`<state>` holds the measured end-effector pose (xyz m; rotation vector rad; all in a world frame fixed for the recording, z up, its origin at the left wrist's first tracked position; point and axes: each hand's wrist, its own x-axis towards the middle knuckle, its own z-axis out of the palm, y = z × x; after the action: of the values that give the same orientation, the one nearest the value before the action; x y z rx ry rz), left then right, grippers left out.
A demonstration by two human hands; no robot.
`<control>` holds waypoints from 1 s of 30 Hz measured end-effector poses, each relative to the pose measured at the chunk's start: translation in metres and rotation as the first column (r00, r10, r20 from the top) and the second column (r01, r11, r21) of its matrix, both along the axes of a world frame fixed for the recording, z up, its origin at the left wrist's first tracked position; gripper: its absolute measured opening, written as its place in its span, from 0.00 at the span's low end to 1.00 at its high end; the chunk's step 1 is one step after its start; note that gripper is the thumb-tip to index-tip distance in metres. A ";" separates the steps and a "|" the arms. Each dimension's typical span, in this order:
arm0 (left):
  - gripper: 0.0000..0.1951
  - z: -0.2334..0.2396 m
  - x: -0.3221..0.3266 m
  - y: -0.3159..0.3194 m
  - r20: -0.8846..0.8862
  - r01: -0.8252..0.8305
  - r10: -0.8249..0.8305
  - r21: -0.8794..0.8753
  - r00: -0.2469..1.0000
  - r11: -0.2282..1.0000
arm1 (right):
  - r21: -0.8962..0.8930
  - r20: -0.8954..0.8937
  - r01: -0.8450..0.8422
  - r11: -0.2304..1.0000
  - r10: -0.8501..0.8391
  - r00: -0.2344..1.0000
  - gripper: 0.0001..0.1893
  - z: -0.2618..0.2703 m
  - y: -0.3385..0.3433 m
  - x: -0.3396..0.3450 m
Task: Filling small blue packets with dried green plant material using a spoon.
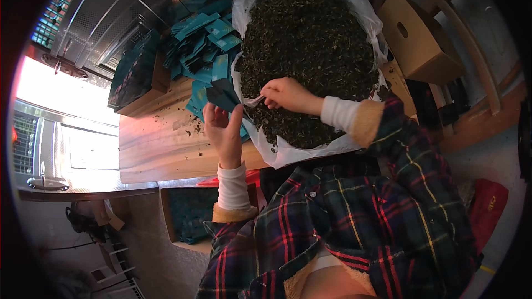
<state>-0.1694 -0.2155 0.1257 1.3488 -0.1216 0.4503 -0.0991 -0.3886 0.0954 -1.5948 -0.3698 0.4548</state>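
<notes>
Between the fingers and thumb of my left hand (223, 131) is a teal packet (224, 99), its dark opening showing at the top. My right hand (286, 96) pinches a small pale scoop (252, 101) by its handle, close to the packet's edge. Whether the scoop carries anything cannot be made out. Under my right hand spreads a large heap of dark dried leaves (307, 45) inside a white plastic bag (282, 155). A pile of teal packets (199, 45) lies on the table left of the bag, with a few reaching under my left hand.
The wooden table (153, 149) has leaf crumbs on it. A cardboard box (160, 81) of packets stands at its left. Another cardboard box (419, 45) is at the right, near a wooden chair (478, 54). Below the table edge sits a box of teal packets (191, 216).
</notes>
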 end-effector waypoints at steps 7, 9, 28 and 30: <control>0.23 -0.015 -0.005 0.001 -0.043 0.055 -0.055 0.003 0.998 0.998 | -0.230 0.631 0.398 0.888 -0.175 0.755 0.10 -0.001 -0.022 0.028; 0.23 -0.020 -0.001 -0.001 -0.025 0.071 -0.071 -0.004 0.997 0.997 | -0.234 0.634 0.435 0.869 -0.203 0.746 0.10 0.001 -0.046 0.034; 0.27 -0.022 0.019 -0.061 -0.098 0.152 -0.122 0.410 0.988 0.899 | -0.166 0.564 0.477 0.863 -0.313 0.764 0.08 0.033 -0.153 -0.025; 0.27 -0.024 0.021 -0.060 -0.103 0.142 -0.107 0.450 0.989 0.882 | -0.152 0.595 0.477 0.866 -0.305 0.743 0.08 0.040 -0.154 -0.029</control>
<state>-0.1487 -0.2754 0.1021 1.8089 -0.2634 0.2669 -0.1286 -0.5422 0.1355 -2.0339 -0.3913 -0.3243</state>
